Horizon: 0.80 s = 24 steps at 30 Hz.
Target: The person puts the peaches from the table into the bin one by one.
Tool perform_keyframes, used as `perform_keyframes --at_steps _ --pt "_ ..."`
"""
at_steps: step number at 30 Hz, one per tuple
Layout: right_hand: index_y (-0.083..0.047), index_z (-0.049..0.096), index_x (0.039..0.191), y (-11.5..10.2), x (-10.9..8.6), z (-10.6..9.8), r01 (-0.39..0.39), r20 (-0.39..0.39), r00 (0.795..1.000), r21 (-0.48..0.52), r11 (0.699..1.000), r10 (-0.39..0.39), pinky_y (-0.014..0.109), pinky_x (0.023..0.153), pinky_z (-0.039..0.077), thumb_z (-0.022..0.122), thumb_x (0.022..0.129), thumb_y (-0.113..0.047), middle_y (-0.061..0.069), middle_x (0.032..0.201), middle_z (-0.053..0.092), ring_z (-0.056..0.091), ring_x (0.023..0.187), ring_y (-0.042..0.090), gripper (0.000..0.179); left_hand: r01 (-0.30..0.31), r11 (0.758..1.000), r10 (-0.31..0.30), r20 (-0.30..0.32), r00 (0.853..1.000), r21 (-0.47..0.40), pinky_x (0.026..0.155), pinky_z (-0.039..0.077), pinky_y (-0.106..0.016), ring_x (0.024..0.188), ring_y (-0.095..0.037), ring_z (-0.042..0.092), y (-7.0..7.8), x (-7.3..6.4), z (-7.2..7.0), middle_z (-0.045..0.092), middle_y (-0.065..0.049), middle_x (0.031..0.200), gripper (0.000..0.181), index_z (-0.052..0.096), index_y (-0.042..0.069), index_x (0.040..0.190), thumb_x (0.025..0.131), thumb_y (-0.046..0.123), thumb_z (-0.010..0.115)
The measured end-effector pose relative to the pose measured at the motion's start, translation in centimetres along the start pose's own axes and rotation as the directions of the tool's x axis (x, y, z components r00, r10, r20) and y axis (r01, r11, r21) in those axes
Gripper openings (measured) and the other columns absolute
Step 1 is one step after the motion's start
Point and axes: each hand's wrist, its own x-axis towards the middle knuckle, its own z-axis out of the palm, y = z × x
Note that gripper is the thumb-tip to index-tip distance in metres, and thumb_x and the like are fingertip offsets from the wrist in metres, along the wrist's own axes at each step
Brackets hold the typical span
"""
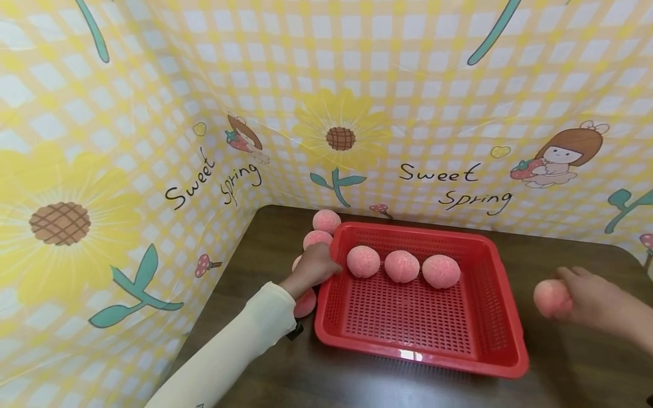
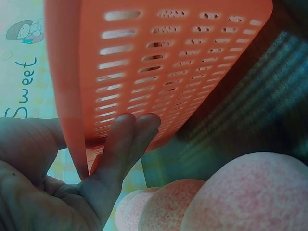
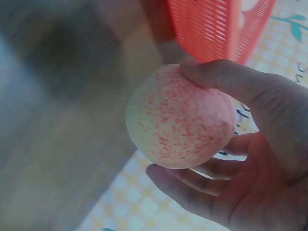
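Note:
My left hand (image 1: 315, 265) grips the left rim of a red plastic basket (image 1: 423, 362); in the left wrist view its thumb and fingers (image 2: 118, 149) lie on either side of the slotted wall. Three pink peaches sit in a row inside the basket, the middle peach (image 1: 402, 267) between two others. To the right, apart from the basket, my right hand (image 1: 594, 297) holds another peach (image 3: 180, 118) between thumb and fingers. Several more peaches stand left of the basket, among them a far peach (image 1: 326, 221) and a near peach (image 1: 305, 304), partly hidden by my left hand.
The basket stands on a dark wood table (image 1: 245, 266). A yellow checked cloth (image 1: 433, 113) with flowers and lettering rises behind the table and along its left side.

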Motion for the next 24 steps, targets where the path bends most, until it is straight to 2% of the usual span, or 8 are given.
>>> perform_keyframes --at_steps 5,8,17,24 --pt "0.02 0.052 0.121 -0.7 0.7 -2.7 -0.042 -0.012 0.999 -0.016 0.999 0.042 0.059 0.061 0.054 0.091 0.067 -0.033 0.043 0.11 0.056 0.063 0.089 0.055 0.085 0.002 1.0 -0.002 0.002 1.0 -0.005 0.066 0.063 -0.035 0.064 -0.021 0.073 0.2 0.1 0.0 0.071 -0.013 0.078 0.009 0.068 0.001 0.09 0.082 -0.004 0.067" --pt "0.015 0.055 0.119 -1.4 1.1 -3.8 -0.033 -0.041 0.999 -0.002 0.999 0.033 0.054 0.059 0.054 0.091 0.068 -0.034 0.038 0.106 0.06 0.064 0.086 0.048 0.08 0.003 1.0 -0.003 0.002 1.0 0.006 0.066 0.063 -0.035 0.064 -0.021 0.073 0.2 0.1 0.1 0.071 -0.013 0.078 0.009 0.068 0.0 0.089 0.082 -0.005 0.067" --pt "0.007 0.053 0.115 -5.0 2.9 -5.3 0.112 -0.135 0.985 0.049 0.993 -0.104 0.04 0.058 0.052 0.091 0.07 -0.027 0.019 0.093 0.065 0.063 0.073 0.023 0.068 0.008 0.999 -0.008 -0.01 1.0 0.046 0.064 0.063 -0.033 0.062 -0.02 0.072 0.1 0.0 0.1 0.07 -0.013 0.075 0.005 0.068 0.0 0.086 0.082 -0.003 0.068" --pt "0.005 0.055 0.115 -8.5 4.9 -5.7 0.198 -0.126 0.975 0.094 0.976 -0.185 0.035 0.061 0.051 0.089 0.071 -0.024 0.015 0.096 0.065 0.06 0.078 0.021 0.062 0.016 0.998 -0.016 -0.009 1.0 0.059 0.064 0.062 -0.033 0.062 -0.019 0.072 0.2 0.1 0.1 0.07 -0.012 0.074 0.005 0.069 -0.001 0.086 0.082 -0.002 0.069"
